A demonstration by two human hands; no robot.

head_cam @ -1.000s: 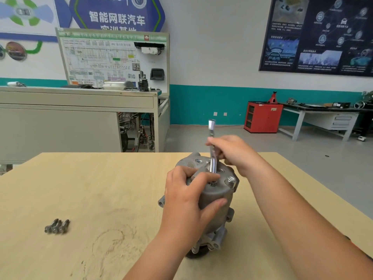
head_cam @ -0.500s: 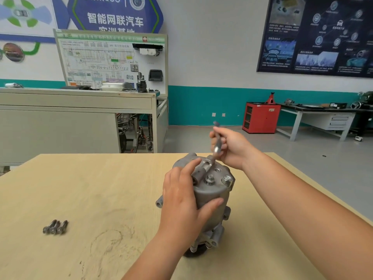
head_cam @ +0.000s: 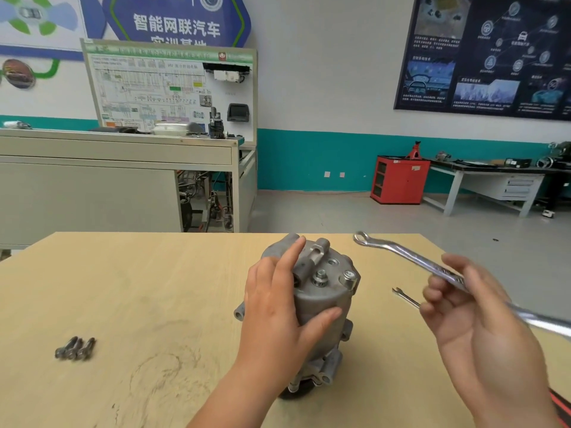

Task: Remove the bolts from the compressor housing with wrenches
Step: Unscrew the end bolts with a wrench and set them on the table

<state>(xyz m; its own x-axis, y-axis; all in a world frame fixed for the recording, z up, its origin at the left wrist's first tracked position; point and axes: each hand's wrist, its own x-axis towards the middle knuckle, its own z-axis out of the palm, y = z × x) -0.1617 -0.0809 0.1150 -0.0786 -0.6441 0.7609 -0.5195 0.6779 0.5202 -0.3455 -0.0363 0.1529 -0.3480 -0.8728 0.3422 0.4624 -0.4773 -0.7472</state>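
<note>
**Holding compressor upright, wrench clear of the bolts**

Head view. Compressor (head_cam: pixel 321 304) stands on end near the middle of the table (head_cam: pixel 154 288), dark pulley end down, grey top face up. Left hand (head_cam: pixel 278 310) grips it from the near-left side. Thumb is pressed on the front wall, palm on the side, index finger laid up over the top edge beside the raised port block (head_cam: pixel 310 257).

Right hand (head_cam: pixel 463 310) is to the right of the compressor, not touching it. Its fingers are curled round a long ring wrench (head_cam: pixel 411 261). Wrench is in the air and tilted, ring end pointing up-left and apart from the compressor. Its other end is blurred and runs off the right edge.

Two bolts show in the top face:
- Centre bolt (head_cam: pixel 320 277), with washer, just right of the port block.
- Rim bolt (head_cam: pixel 349 275), at the right edge.

Cannot tell how far either is backed out.

Small wrench (head_cam: pixel 405 298) lies flat on the table right of the compressor, open end showing, rest hidden behind the right hand. Three loose bolts (head_cam: pixel 75 349) lie side by side, touching, at the near-left of the table, well apart from the compressor.

Behind the table:
- Grey training stand with a wiring-diagram board (head_cam: pixel 173 88).
- Red cabinet (head_cam: pixel 398 180) against the teal wall band.
- Dark poster (head_cam: pixel 485 54), upper right.
</note>
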